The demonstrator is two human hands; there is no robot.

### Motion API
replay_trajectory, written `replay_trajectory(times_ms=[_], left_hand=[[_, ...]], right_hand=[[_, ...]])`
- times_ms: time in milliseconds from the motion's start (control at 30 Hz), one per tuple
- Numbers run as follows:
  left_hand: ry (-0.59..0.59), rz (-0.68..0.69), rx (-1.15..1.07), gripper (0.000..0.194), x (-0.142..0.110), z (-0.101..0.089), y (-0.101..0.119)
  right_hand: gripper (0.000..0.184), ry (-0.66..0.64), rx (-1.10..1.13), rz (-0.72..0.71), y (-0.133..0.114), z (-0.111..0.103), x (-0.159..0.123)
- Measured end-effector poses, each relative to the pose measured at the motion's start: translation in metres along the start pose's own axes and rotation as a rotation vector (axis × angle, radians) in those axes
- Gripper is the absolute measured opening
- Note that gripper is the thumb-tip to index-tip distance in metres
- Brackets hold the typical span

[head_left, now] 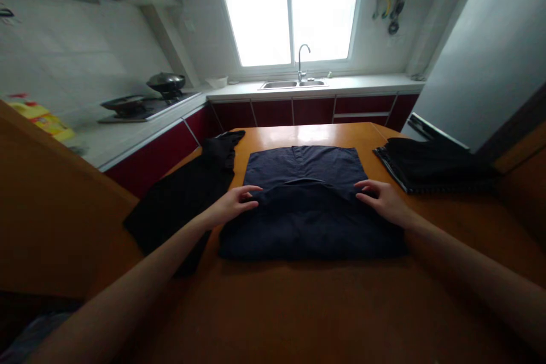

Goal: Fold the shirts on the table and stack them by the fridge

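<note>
A dark navy garment point(311, 227) lies partly folded on the wooden table in front of me. Its near part is turned back over the far part, which shows a vertical seam down the middle. My left hand point(236, 203) pinches the left end of the turned-back edge between thumb and fingers. At the right end of that same edge, my right hand point(384, 202) grips the cloth likewise. Between the two hands the edge bows up slightly. Whether the garment is a shirt or something else, I cannot tell.
Black clothing point(187, 187) is spread loosely on the left of the table point(298, 313). A stack of folded dark clothes point(435, 165) sits at the right. Beyond are a sink point(279, 85) with a faucet point(300, 60), and a stove with a wok point(166, 82).
</note>
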State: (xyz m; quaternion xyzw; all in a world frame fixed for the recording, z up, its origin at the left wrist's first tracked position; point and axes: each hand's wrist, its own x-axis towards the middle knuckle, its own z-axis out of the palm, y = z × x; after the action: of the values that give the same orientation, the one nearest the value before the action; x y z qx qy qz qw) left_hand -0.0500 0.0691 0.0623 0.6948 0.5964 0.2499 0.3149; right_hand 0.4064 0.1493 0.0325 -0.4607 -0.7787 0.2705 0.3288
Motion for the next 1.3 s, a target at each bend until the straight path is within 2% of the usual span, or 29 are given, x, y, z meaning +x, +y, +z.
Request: replay_trajectory(times_ms=[100,167,467,633,700,767,833,867,933,1000,1067,1167,1300], left_hand=[[0.007,0.018,0.019,0.048,0.000,0.002,-0.001],[0.034,0.014,0.027,0.046,0.000,0.003,-0.003],[0.255,0.101,0.076,0.041,0.006,0.005,0.002],[0.188,0.112,0.158,0.036,0.014,0.011,-0.012],[0.214,0.126,0.235,0.036,0.014,0.013,-0.015],[0.299,0.160,0.328,0.037,0.009,0.016,-0.008],[0.327,0.242,0.411,0.040,-0.001,0.022,0.009],[0.293,0.300,0.448,0.042,-0.007,0.027,0.020],[0.136,0.411,0.522,0.045,-0.022,0.041,0.043],[-0.036,0.465,0.610,0.050,-0.037,0.059,0.060],[-0.145,0.459,0.676,0.054,-0.050,0.076,0.066],[-0.171,0.410,0.717,0.057,-0.063,0.093,0.061],[-0.156,0.376,0.738,0.061,-0.080,0.093,0.055]], right_hand=[[0.032,-0.062,0.035,-0.053,0.001,-0.002,0.003],[0.032,-0.054,0.047,-0.060,0.003,-0.002,0.003],[0.028,0.183,-0.016,-0.089,0.006,0.000,0.009],[0.024,0.134,-0.036,-0.062,0.020,0.009,0.013],[0.023,0.121,-0.058,-0.060,0.024,0.011,0.014],[0.024,0.148,-0.126,-0.087,0.022,0.011,0.012],[0.026,0.210,-0.243,-0.122,0.008,0.012,0.007],[0.027,0.234,-0.302,-0.141,-0.003,0.014,0.002],[0.032,0.227,-0.380,-0.193,-0.031,0.022,-0.014],[0.038,0.130,-0.404,-0.282,-0.061,0.035,-0.036],[0.045,-0.044,-0.440,-0.389,-0.083,0.051,-0.059],[0.055,-0.219,-0.497,-0.410,-0.090,0.067,-0.080],[0.062,-0.306,-0.508,-0.362,-0.073,0.062,-0.086]])
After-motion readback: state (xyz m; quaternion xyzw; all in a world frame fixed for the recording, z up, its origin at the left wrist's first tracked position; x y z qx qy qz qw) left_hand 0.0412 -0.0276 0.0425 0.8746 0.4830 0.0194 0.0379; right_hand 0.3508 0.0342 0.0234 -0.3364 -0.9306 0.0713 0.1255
